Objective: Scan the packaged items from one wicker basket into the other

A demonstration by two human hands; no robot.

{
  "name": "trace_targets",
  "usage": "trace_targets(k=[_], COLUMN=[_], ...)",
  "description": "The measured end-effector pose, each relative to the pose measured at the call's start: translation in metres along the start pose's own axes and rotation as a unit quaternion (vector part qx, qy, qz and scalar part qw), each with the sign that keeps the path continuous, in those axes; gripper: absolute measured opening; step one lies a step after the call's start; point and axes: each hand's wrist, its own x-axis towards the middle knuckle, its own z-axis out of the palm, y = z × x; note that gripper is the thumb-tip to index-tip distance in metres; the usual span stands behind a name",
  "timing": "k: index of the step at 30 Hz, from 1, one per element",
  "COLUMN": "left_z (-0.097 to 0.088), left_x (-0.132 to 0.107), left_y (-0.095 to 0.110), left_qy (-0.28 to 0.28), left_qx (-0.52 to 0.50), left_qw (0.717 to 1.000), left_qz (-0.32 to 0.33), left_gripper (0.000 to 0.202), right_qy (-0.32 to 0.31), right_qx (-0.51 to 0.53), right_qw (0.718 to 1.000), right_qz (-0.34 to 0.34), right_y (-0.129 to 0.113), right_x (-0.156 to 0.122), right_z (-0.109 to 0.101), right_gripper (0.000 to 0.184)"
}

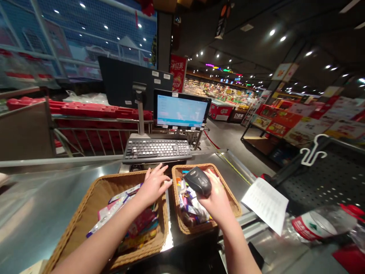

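Note:
My right hand (213, 192) grips a black barcode scanner (199, 181) above the smaller wicker basket (234, 201). Beneath the scanner, that basket holds a jumble of small packaged goods (194, 207). My left hand (155, 183) reaches over the right rim of the larger wicker basket (71, 213), its fingers spread and holding nothing I can see. Inside the larger basket lie several flat packages (110, 215), partly covered by my left forearm. A black keyboard (158, 149) sits just beyond my left fingertips.
Behind the keyboard stand a lit screen (182, 111) and a larger dark monitor (128, 82). On the right are a printed paper sheet (265, 203), a large bottle (319, 224) with a red cap and a white hook (312, 152). The baskets rest on a metal counter (31, 205).

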Motion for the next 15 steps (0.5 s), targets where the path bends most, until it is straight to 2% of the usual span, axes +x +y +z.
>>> trace_targets(k=[5,8,15], left_z=[0.033,0.057,0.107], left_x=[0.043,0.065,0.11], left_y=[0.033,0.05,0.075], left_qy=[0.015,-0.001,-0.043], left_qx=[0.013,0.042,0.071], left_qw=[0.999,0.996,0.994], left_qz=[0.047,0.081,0.07], left_gripper=[0.024,0.022,0.026], right_qy=[0.019,0.022,0.034], right_qx=[-0.056,-0.072,-0.061], right_qw=[0.995,0.991,0.989], right_qz=[0.08,0.111,0.129], right_y=[0.036,0.052,0.08], right_x=[-0.011,-0.015,-0.019], right_z=[-0.027,-0.04,-0.058], right_gripper=[0.054,0.053,0.055])
